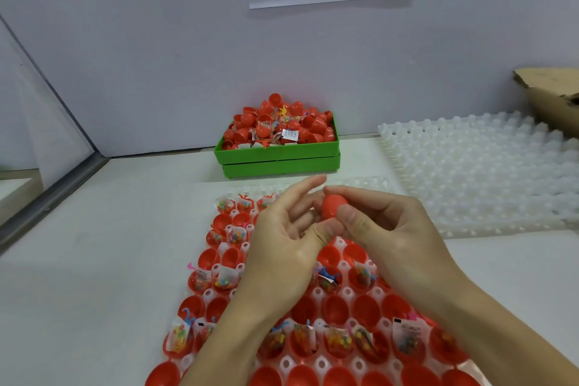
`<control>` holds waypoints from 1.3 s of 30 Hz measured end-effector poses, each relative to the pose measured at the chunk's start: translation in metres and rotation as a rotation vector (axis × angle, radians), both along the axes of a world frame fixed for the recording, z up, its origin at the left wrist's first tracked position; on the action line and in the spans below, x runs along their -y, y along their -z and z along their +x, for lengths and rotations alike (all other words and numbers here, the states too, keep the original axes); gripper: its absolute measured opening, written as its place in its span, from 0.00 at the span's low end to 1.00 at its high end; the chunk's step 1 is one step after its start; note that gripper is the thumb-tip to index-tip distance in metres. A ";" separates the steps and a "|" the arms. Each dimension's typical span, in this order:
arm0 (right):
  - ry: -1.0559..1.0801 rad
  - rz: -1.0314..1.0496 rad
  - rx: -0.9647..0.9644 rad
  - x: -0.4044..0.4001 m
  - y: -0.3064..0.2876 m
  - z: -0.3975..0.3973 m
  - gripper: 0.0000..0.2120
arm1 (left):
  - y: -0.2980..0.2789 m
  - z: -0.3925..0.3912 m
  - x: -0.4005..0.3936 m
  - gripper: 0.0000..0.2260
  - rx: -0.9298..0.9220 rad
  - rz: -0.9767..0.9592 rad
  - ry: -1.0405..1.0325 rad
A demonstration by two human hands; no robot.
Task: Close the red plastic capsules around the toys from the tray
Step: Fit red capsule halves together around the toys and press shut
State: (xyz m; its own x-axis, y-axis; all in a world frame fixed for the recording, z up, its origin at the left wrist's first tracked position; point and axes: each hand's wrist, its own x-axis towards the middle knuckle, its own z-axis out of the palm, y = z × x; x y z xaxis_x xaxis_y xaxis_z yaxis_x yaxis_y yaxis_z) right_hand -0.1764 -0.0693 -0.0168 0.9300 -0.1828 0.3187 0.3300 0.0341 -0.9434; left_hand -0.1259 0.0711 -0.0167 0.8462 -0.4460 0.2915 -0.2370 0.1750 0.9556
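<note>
1. Red plastic capsule [334, 205], smooth and egg-shaped, closed, held up in the air above the far part of the tray [346, 291].
2. Right hand [380, 229] curled round the capsule from the right: thumb across its near side, index fingertip on its far end.
3. Left hand [283, 236] meeting it from the left, thumb tip pressed against the capsule's lower edge, other fingers [305, 189] stretched loosely forward and slightly spread, apparently off the capsule.
4. Both forearms angled in from the lower edge, crossing over the tray.
5. Translucent white tray, moulded with round pockets and small holes between them, lying flat on the white surface [109, 244].
6. Glossy red half-shells [308, 312] seated in the pockets, some bare, others filled with small clear toy packets [227, 277] of coloured beads.
7. Green rectangular plastic bin [279, 155] farther back against the wall, heaped with more red shells and packets.
8. Stack of bumpy translucent trays [479, 166] to the right, brown cardboard box [551, 94] behind it.
</note>
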 end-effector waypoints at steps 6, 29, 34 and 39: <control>0.071 -0.112 0.002 0.006 -0.002 0.001 0.17 | 0.001 0.005 -0.001 0.09 -0.083 -0.074 -0.034; 0.119 -0.225 -0.037 0.004 -0.009 -0.003 0.10 | -0.009 0.000 -0.003 0.10 -0.046 0.058 -0.084; 0.067 -0.176 -0.028 0.008 -0.010 -0.004 0.13 | -0.015 0.006 -0.010 0.16 -0.668 -0.330 0.082; 0.092 -0.120 -0.044 0.009 -0.010 -0.003 0.10 | -0.019 0.008 -0.012 0.15 -0.774 -0.478 0.096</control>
